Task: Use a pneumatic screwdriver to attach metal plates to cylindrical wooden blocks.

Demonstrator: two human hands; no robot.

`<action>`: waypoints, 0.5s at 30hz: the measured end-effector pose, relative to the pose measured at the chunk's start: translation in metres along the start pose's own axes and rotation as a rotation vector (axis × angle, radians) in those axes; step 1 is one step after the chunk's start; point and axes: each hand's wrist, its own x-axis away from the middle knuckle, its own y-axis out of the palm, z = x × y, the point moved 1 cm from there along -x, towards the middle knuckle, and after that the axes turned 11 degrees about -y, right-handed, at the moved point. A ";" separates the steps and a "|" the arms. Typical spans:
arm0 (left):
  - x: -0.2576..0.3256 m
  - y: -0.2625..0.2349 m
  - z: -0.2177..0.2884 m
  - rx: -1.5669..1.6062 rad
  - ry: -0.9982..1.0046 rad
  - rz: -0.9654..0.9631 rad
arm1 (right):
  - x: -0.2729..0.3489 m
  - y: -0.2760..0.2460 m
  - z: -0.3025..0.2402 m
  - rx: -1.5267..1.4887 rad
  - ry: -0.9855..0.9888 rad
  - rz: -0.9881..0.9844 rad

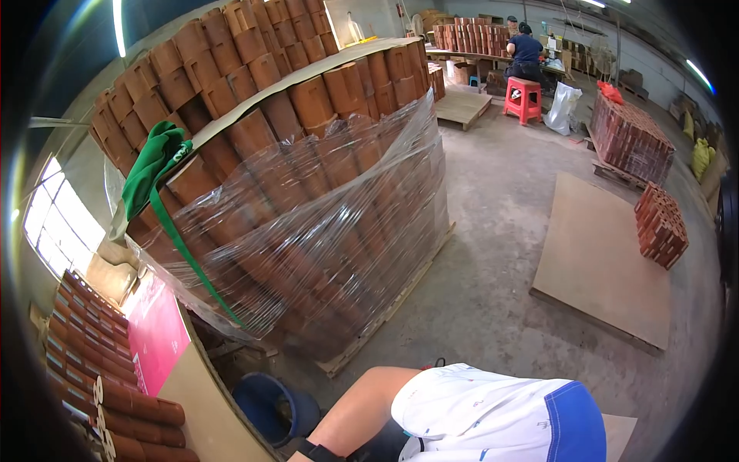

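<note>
One of my bare forearms (366,408) crosses the lower edge, in a white short sleeve (469,416) with a blue panel (573,420). Which arm it is, I cannot tell for sure. A black band (318,451) circles its wrist, and the hand beyond lies below the picture. My other hand does not show. Close to the wrist stands a round blue bin (308,412) with something dim inside. Left of the bin, brown cylindrical pieces (142,400) lie in rows by a tan board edge (204,408) and a pink sheet (158,319).
Stacked reddish-brown curved tiles (269,127), partly wrapped in clear film (331,239), fill a pallet ahead; a green garment (154,165) hangs there. At right are a flat board (596,254), a small tile stack (660,227) and a wrapped stack (631,131). Further back, a person (523,52) sits on a red stool (523,100).
</note>
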 end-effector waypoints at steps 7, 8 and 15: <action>0.005 0.002 0.004 -0.010 -0.013 -0.005 | -0.007 0.010 0.003 -0.047 -0.046 0.047; 0.006 0.002 0.005 -0.011 -0.015 -0.004 | -0.008 0.011 0.003 -0.050 -0.049 0.047; 0.009 0.008 0.008 0.016 -0.018 -0.012 | -0.009 0.008 -0.007 -0.071 0.038 -0.025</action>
